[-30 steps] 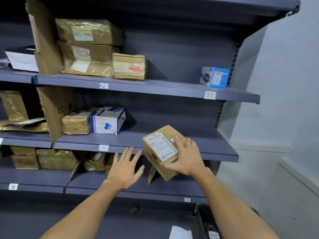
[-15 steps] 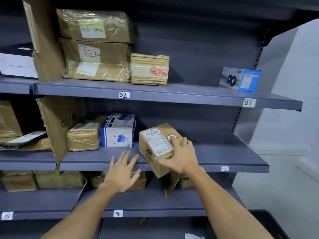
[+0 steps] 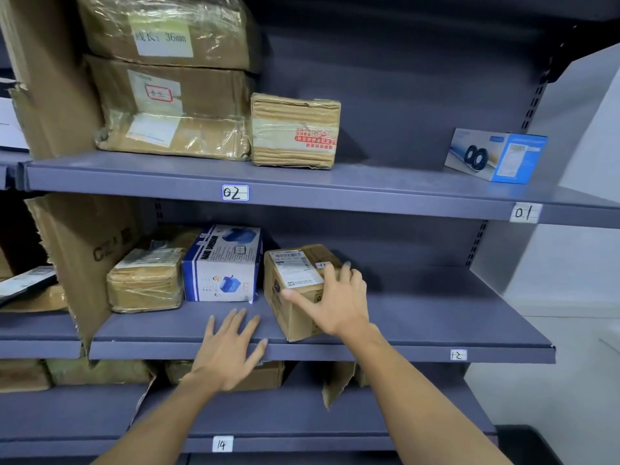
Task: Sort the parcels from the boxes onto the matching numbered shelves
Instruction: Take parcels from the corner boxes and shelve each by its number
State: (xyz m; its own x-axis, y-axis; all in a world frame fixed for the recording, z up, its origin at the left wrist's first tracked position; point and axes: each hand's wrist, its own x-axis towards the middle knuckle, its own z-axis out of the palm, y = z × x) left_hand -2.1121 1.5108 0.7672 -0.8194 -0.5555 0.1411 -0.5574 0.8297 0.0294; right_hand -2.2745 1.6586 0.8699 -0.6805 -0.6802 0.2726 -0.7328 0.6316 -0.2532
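Parcel on shelf, long axis front-back, under R grip clamped on it; L grip splayed, just left.

Top shelf, tag 02, tag 01: stacked taped cartons at 10 o'clock, small box beside them, blue box at 3 o'clock | Middle shelf, tag 12: wrapped bundle, blue-and-white box, labelled brown parcel side by side | Lower shelf, tag 14: brown cartons at 8 o'clock
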